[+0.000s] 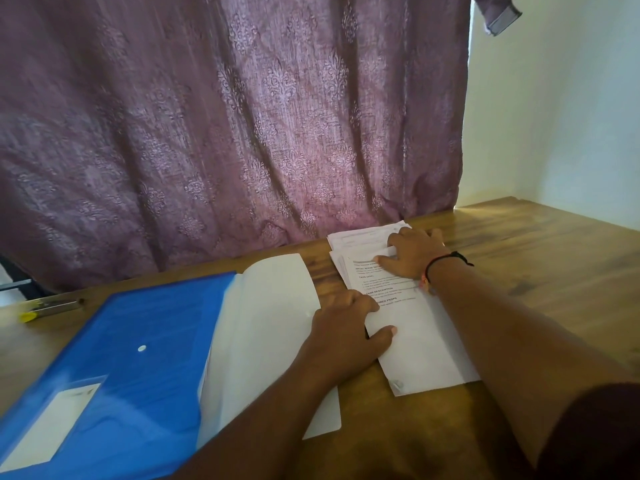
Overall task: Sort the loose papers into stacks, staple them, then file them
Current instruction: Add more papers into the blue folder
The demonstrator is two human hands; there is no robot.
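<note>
Papers (426,341): white printed stack, rectangular, lying long-ways away from you on the wood-grain table (554,271), just right of the folder (138,358). A second, messier pile (360,237) sticks out at the far end, by the curtain (207,133). Readable headings: "TASK GOAL", "TASK DESCRIPTION", "…UIRED PROPS". Body text is too small to read.

Your left hand (343,323) sits on the stack's left edge, fingers together on the sheet, thumb splayed apart and flat on the blank lower half. Your right hand (412,254) covers the stack's far end, palm down, fingers spread. A sheet edge curls up between thumb and forefinger. There's a black-and-red thread bracelet (440,268) on that wrist.

Folder is glossy blue plastic, open, with its white flap (270,323) toward the papers. It has a white snap (142,348) and a clear label pocket (52,424). Yellow-tipped metal tool (52,306) at far left, blurred. Curtain is mauve with a woven damask pattern.
</note>
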